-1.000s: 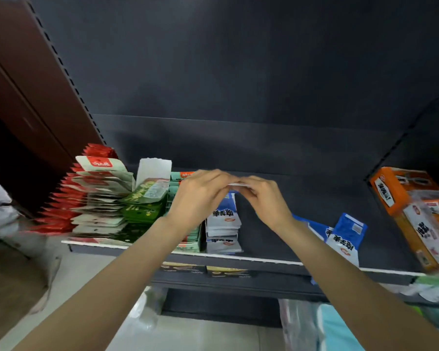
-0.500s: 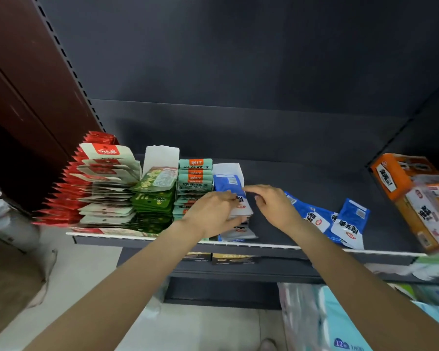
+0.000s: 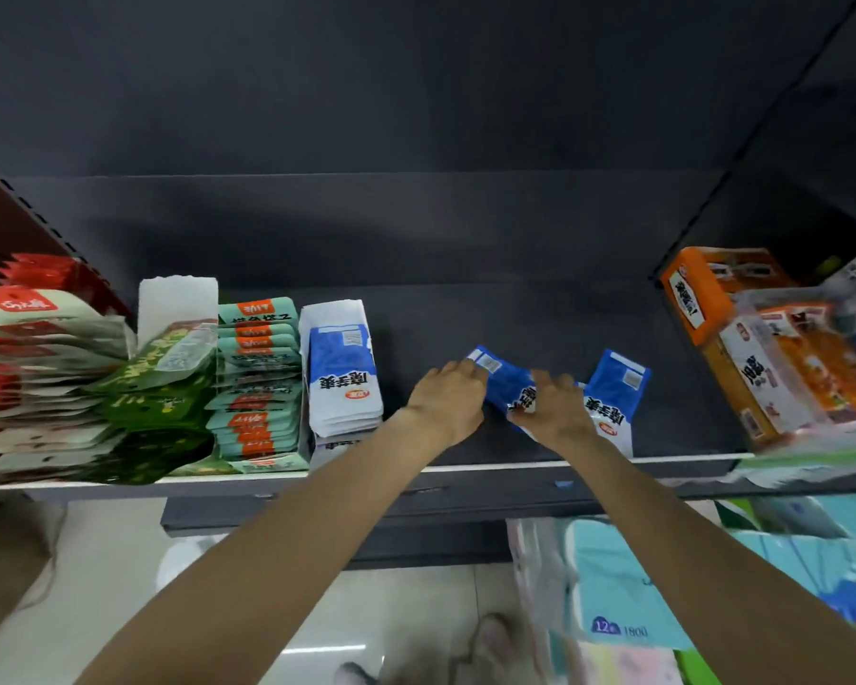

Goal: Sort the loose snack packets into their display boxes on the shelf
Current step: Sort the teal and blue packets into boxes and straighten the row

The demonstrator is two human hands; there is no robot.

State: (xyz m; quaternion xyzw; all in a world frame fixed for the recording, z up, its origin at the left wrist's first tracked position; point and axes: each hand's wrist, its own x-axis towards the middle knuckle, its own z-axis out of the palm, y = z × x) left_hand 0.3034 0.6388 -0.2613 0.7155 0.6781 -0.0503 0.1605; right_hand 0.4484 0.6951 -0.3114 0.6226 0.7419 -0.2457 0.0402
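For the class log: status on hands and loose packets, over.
Both hands on loose blue packet. Second packet beside. Blue stack left, path open.

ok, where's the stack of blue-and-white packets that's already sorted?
Head view, left-centre of the shelf: the stack of blue-and-white packets stands just right of the teal packets, left of the left hand.

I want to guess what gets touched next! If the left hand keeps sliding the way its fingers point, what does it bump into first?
The left hand points up and right, at the loose blue packet lying on the shelf. Its fingertips look already on that packet's corner, so that comes first; depth is hard to judge.
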